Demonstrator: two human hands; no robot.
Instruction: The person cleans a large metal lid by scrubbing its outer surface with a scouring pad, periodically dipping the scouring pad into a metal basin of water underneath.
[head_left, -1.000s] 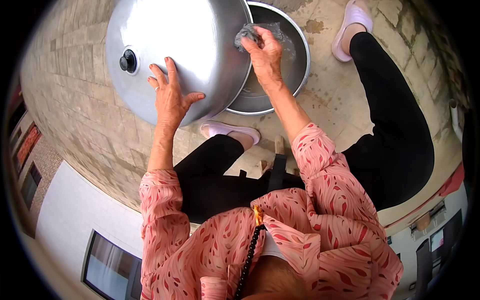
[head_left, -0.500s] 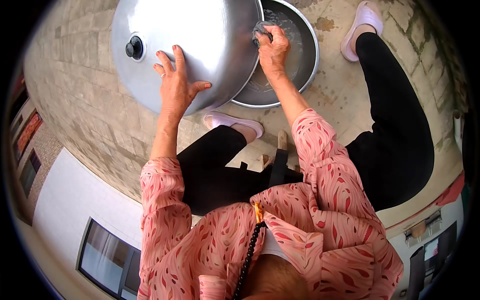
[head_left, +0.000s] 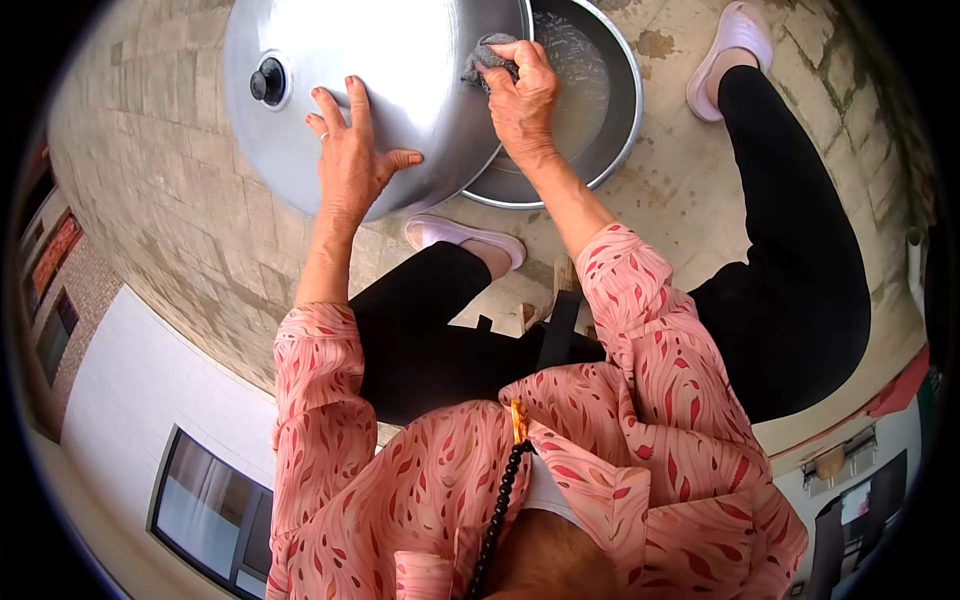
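A large shiny metal pot lid (head_left: 400, 60) with a black knob (head_left: 268, 81) is tilted over the left part of a metal basin (head_left: 625, 110). Shallow, cloudy water (head_left: 575, 95) lies in the basin. My left hand (head_left: 350, 160) rests on the lid's outer face, fingers spread, just right of and below the knob. Between the fingers of my right hand (head_left: 525, 105) is a grey scouring pad (head_left: 490, 60), pressed to the lid near its right rim. The basin's left side is hidden behind the lid.
Paved ground (head_left: 170, 170) stretches around the basin, with damp spots on the right. My feet in pale pink slippers (head_left: 732, 50) flank the basin. A wooden stool (head_left: 562, 275) partly shows beneath me. A white wall with a window (head_left: 215, 510) stands at lower left.
My right hand has moved the scouring pad left from the lid's rim onto its face. The left hand stays spread on the lid, almost in the same spot.
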